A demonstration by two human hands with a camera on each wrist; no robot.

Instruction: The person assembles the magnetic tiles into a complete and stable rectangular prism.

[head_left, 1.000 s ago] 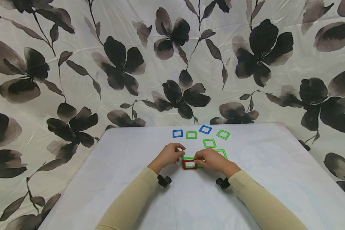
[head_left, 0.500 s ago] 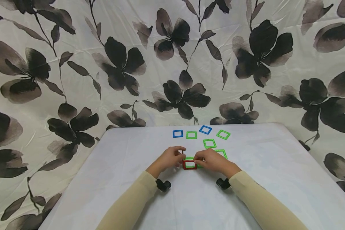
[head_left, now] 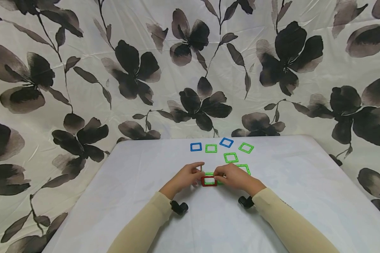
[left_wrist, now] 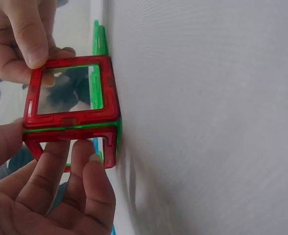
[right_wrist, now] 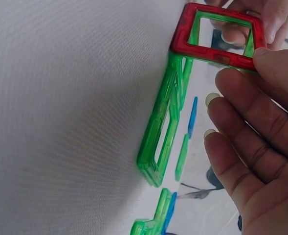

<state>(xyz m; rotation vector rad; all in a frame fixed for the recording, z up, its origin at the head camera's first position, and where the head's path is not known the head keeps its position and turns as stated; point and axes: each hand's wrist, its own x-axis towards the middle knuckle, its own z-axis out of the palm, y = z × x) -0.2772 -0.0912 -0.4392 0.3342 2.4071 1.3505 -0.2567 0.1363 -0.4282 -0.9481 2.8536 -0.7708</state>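
Observation:
A red square magnetic tile (head_left: 209,185) stands upright at the front of a small box-like build, with a green tile (left_wrist: 95,88) showing behind it. A second red tile (left_wrist: 87,132) forms the left side, meeting the front one at a corner. My left hand (head_left: 184,178) holds this side tile, its thumb at the upper corner and fingertips against the face. On the other side, my right hand (head_left: 235,176) pinches the front tile's upper right corner between thumb and fingers; its other fingers extend loosely in the right wrist view. Part of the build is hidden behind both hands.
Green tiles (right_wrist: 153,147) lie flat just right of the build. Farther back on the white table (head_left: 139,168) are loose green tiles (head_left: 230,161) and two blue tiles (head_left: 196,150). A flowered cloth (head_left: 133,116) hangs behind the table.
My left hand has shifted slightly down and left, toward me, its index finger straightening over the side tile. The right hand and the front tile stay in place.

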